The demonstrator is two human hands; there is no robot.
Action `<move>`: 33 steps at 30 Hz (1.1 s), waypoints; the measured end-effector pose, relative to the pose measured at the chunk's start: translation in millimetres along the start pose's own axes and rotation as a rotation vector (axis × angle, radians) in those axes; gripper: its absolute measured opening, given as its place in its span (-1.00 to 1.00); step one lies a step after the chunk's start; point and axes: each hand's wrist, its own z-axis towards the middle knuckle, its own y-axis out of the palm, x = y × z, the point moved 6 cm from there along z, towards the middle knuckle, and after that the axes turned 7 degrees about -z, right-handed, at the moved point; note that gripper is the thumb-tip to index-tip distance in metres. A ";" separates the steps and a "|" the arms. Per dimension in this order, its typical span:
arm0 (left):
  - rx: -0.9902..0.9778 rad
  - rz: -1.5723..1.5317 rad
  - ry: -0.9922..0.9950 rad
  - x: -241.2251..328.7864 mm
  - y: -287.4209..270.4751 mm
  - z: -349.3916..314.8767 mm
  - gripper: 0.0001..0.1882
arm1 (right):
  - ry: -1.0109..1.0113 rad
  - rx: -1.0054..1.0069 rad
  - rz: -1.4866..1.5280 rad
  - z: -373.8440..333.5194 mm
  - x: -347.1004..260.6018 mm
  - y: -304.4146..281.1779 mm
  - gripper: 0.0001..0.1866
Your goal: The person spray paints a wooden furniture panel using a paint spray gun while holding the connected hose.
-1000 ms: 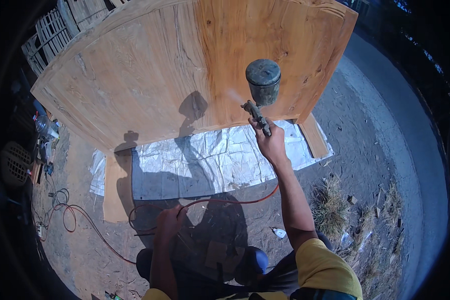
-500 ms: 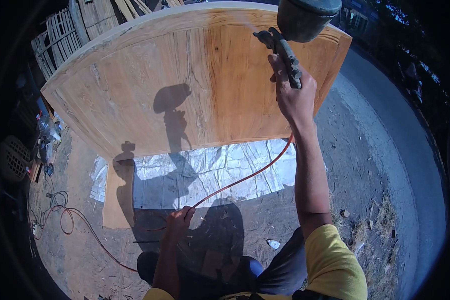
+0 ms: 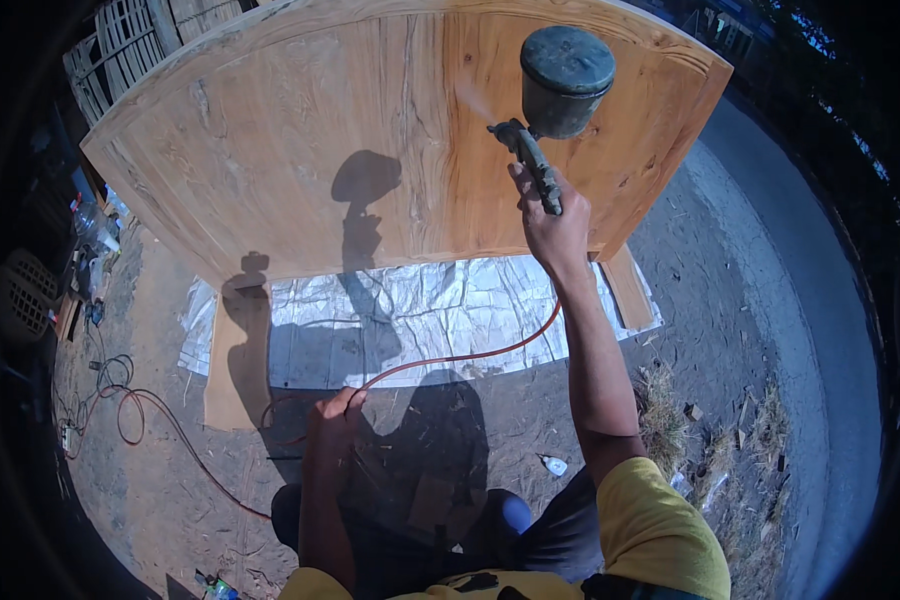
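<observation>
A spray gun [image 3: 536, 170] with a dark round cup [image 3: 568, 85] on top is gripped in my right hand [image 3: 558, 228]. Pale mist leaves its nozzle toward a large wooden panel [image 3: 300, 130] with a curved top edge. To the right the panel's wood is a darker, glossy orange-brown; its left part looks pale and dry. Lower down, my left hand [image 3: 336, 412] is closed around the red air hose [image 3: 450, 358], which runs up to the gun behind my right forearm. Shadows of the gun and of me fall across the panel.
A silvery sheet [image 3: 440, 310] lies beneath the panel, whose wooden feet [image 3: 232, 370] rest on it and the dirt. Hose coils [image 3: 130, 405] lie at the left, near a plastic crate [image 3: 25, 295]. A small white bottle [image 3: 554, 465] sits by my knee. A road [image 3: 820, 300] curves along the right.
My right hand with the spray gun has come down and slightly left in the view, the cup now fully visible. The left hand has shifted a little left and up with the hose.
</observation>
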 end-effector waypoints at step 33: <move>-0.168 0.081 -0.054 5.8 -36.0 -45.7 -0.65 | 0.362 -0.209 -0.171 -164.1 183.8 161.5 -0.47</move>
